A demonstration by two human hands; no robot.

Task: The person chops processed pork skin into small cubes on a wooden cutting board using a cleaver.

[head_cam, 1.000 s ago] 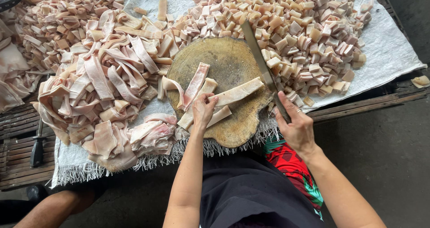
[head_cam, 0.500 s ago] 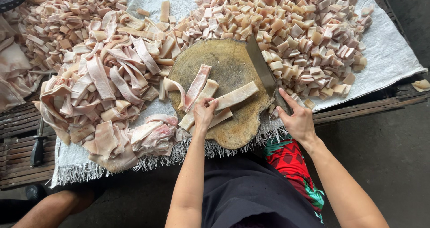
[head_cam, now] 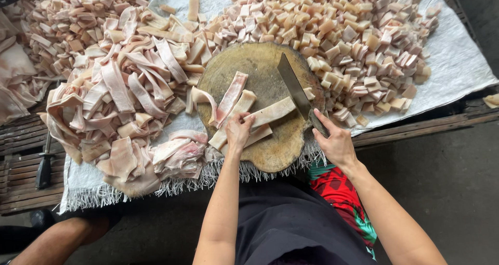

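Round wooden chopping block [head_cam: 262, 88] sitting dead centre, right at the near edge of a white cloth [head_cam: 457, 62] with a fringed hem. Everything else placed off that block.

On top of the block: a handful of long pale pork-skin strips [head_cam: 244, 111], laid side by side and slanting up toward the far left. Left hand [head_cam: 239, 131] pressing down on the near ends of those strips, fingers curled over them – closed on the strips, pinning them flat to the wood. One longer strip [head_cam: 273, 111] lying crosswise, reaching toward the right side of the block.

Right hand [head_cam: 337, 143] just off the block's right rim, wrapped tight around the handle of a cleaver [head_cam: 293, 85]. Blade running diagonally across the right half of the block, tip pointing to the far side, edge down beside the end of that crosswise strip – touching it or not, can't tell from here.

Left of the block: big loose heap of uncut strips [head_cam: 125, 93], some spilling close to the near fringe. Beyond and right of the block: a wide mound of small cut cubes [head_cam: 353, 31], crowding right up against the rim.

Further left of the block, past the cloth edge, a dark-handled tool [head_cam: 44, 163] lying on wooden slats [head_cam: 21, 140]. Near side of the block: dark clothing and a patch of red patterned fabric [head_cam: 332, 184].
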